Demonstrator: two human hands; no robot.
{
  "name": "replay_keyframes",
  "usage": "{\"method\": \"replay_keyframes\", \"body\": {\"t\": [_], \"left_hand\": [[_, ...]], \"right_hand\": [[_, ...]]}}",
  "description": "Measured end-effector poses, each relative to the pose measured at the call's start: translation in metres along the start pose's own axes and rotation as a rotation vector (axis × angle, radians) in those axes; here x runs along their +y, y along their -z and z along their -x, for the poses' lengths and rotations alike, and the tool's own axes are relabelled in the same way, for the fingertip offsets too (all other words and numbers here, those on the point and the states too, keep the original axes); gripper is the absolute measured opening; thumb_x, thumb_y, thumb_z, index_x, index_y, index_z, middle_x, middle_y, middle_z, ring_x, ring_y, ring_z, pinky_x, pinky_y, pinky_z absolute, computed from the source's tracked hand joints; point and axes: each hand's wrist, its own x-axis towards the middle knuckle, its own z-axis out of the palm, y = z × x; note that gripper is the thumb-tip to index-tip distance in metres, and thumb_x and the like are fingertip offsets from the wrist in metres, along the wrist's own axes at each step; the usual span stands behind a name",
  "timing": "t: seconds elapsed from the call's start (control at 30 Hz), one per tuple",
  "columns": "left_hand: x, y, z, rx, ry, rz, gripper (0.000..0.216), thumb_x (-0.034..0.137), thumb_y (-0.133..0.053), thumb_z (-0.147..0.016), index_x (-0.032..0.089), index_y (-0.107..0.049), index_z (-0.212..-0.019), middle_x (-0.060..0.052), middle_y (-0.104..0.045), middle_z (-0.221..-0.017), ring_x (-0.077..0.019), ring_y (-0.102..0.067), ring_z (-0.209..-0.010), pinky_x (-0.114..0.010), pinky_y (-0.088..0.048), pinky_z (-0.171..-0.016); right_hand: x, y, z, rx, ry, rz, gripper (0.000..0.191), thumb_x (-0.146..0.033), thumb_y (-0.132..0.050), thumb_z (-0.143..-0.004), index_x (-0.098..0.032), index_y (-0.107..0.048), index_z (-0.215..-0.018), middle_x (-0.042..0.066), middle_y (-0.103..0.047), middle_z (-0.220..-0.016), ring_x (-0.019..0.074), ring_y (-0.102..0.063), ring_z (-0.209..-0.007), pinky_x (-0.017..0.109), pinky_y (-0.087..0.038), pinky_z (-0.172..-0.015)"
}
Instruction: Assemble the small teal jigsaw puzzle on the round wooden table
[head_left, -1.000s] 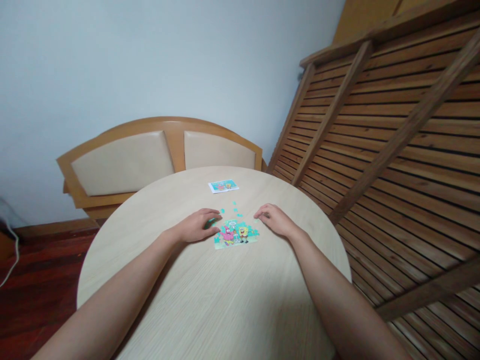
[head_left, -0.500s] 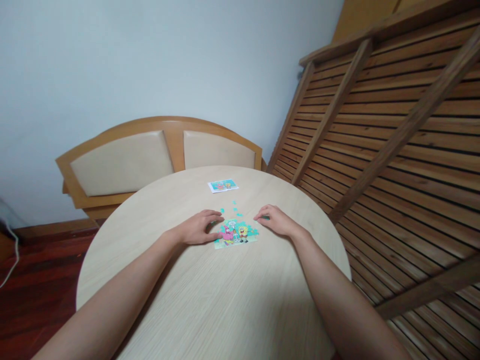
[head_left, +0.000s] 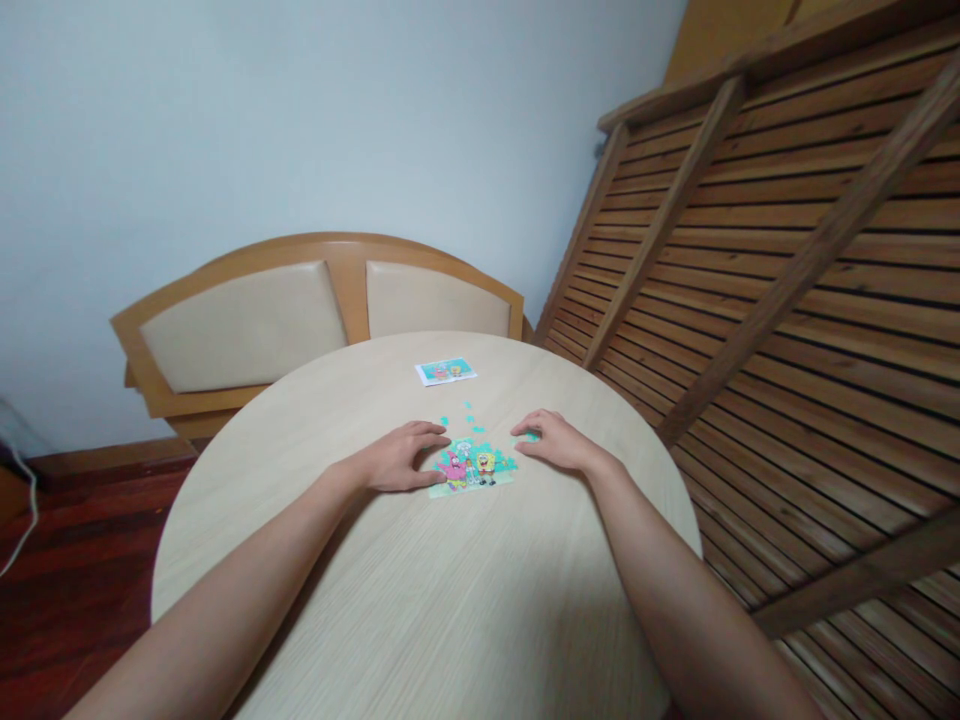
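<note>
- Round table (head_left: 420,600), light wood grain. It carries everything here; no box, tray or other container shows on it.
- Puzzle (head_left: 472,466): partly built cartoon picture, teal background, lying flat near the table's middle, between the two hands.
- Left hand (head_left: 397,458): palm down on the table, fingers loosely spread and curled, thumb tip touching the puzzle's left edge. Not pinching anything that I can see.
- Right hand (head_left: 553,441): palm down just right of the puzzle's upper right corner. Fingertips sit on or at a small teal piece (head_left: 529,437); can't tell whether it is pinched or only pressed down. Fingers close together, slightly curled.
- Loose pieces (head_left: 469,413): a few small teal bits scattered on the bare table just beyond the puzzle's far edge, apart from each other.
- Reference card (head_left: 445,372): small printed card, same cartoon colours, lying flat further back on the table, well apart from the hands.
- Bench (head_left: 247,320): wooden frame with two beige padded back panels, behind the table against the pale wall.
- Slatted wooden frame (head_left: 787,270): leaning at the right, near the table's right edge.
- Dark red wood floor (head_left: 82,560) at the left.
</note>
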Motion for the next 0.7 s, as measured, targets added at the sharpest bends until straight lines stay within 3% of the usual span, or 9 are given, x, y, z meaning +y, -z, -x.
{"method": "replay_keyframes", "body": {"t": [0.47,0.7], "left_hand": [[0.0,0.0,0.001,0.009,0.005,0.01,0.059,0.059,-0.059,-0.089,0.017,-0.059,-0.131,-0.017,-0.053,-0.142,-0.0305,-0.05,-0.132,-0.044,-0.038,-0.112],[-0.002,0.001,0.002,-0.001,0.017,-0.011,0.061,0.059,-0.059,-0.089,0.016,-0.059,-0.131,-0.017,-0.053,-0.142,-0.0304,-0.05,-0.132,-0.044,-0.039,-0.112]], "right_hand": [[-0.005,-0.003,-0.002,0.029,-0.06,0.043,0.017,-0.027,-0.072,-0.075,-0.018,-0.072,-0.089,0.007,-0.069,-0.102,0.022,-0.061,-0.1,0.034,-0.044,-0.095],[-0.012,-0.002,-0.001,-0.007,-0.09,-0.168,0.016,-0.025,-0.074,-0.072,-0.018,-0.071,-0.085,0.005,-0.073,-0.09,0.019,-0.066,-0.086,0.03,-0.049,-0.081]]}}
